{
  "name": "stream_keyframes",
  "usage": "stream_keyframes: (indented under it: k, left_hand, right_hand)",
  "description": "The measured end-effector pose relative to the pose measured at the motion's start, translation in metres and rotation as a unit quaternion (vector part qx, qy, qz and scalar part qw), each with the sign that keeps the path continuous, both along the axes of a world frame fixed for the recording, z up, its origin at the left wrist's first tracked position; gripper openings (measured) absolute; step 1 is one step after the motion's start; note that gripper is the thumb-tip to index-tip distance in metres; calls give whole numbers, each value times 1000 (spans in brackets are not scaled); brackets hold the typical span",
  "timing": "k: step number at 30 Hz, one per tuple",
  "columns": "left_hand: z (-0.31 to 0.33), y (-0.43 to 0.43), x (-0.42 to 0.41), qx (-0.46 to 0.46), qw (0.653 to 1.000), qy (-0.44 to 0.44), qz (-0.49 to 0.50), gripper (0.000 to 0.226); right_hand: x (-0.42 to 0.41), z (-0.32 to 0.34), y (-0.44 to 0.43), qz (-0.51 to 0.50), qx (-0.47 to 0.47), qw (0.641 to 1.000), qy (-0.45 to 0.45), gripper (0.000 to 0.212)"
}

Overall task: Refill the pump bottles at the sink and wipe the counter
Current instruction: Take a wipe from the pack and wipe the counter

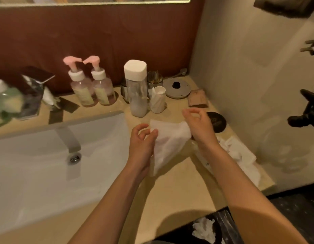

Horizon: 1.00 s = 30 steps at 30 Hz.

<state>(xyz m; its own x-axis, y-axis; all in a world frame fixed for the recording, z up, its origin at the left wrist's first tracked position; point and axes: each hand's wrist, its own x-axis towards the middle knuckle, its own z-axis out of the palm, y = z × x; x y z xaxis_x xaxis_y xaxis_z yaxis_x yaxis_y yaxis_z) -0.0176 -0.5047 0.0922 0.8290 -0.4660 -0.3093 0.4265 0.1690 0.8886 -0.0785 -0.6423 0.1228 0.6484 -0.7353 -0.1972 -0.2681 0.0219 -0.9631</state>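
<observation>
- Forearms reach in from 6 o'clock over the beige counter [179, 189].
- At 5 o'clock, below the counter edge, a bin with a black liner [228, 224] holds a crumpled white tissue [204, 228].
- At the centre, a white sheet of tissue [167, 143] hangs spread between the two hands, above the counter.
- The left hand [142, 140] pinches the sheet's left edge with curled fingers and thumb.
- The right hand [199, 124] has its fingers curled. The sheet's far corner runs in under its heel, and I cannot tell how it grips there.
- The white sink [38, 173] fills the 9 o'clock side. Its drain [74, 158] is shut and no water shows in it.
- Two clear pump bottles with pink heads stand touching at 11 o'clock, one [82, 90] left of the other [104, 88]. Both show pale pink liquid low down.
- At 12 o'clock, a tall clear bottle with a white cap [137, 88] has white contents in its lower part only.
- Just right of it stands a paper-wrapped white cup [158, 100]; what is inside is hidden.
- Behind them, a shiny metal cup [154, 78] holds thin sticks.
- At 1 o'clock lie a round grey lid [176, 88] and a small flat box [197, 100].
- A dark round jar [218, 121] sits just behind the right hand.
- At far 9 o'clock, a blurred green bottle [4, 106] stands beside the tap [33, 88].
</observation>
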Motion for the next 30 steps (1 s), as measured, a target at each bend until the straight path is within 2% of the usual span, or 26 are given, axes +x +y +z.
stream_keyframes:
  k: [4, 6, 8, 10, 13, 17, 25, 30]
  left_hand:
    - [-9, 27, 10, 49, 998, 6, 42, 22]
    - [-10, 41, 10, 37, 997, 26, 61, 27]
    - [-12, 54, 9, 31, 997, 30, 67, 33]
    - [-17, 67, 8, 65, 996, -9, 61, 45]
    - [-17, 80, 3, 145, 982, -114, 32, 52]
    - [-17, 84, -7, 165, 966, -199, 8, 55]
    - [-18, 87, -12, 164, 951, -261, 9, 56]
    - [0, 87, -9, 100, 962, -237, 91, 88]
  right_hand:
    - [3, -29, 32, 103, 170, 979, 33, 58]
    - [6, -44, 48, 163, 209, 964, 20, 65]
    - [8, -58, 60, 185, 222, 957, -1, 64]
    - [9, -66, 67, 178, 223, 958, -15, 57]
    - [10, -68, 70, 184, 223, 957, -16, 45]
    - [12, -66, 71, 169, 191, 967, 3, 35]
    - [7, -58, 66, 181, 108, 978, 0, 50]
    - [-6, -34, 55, 208, 121, 959, -149, 79]
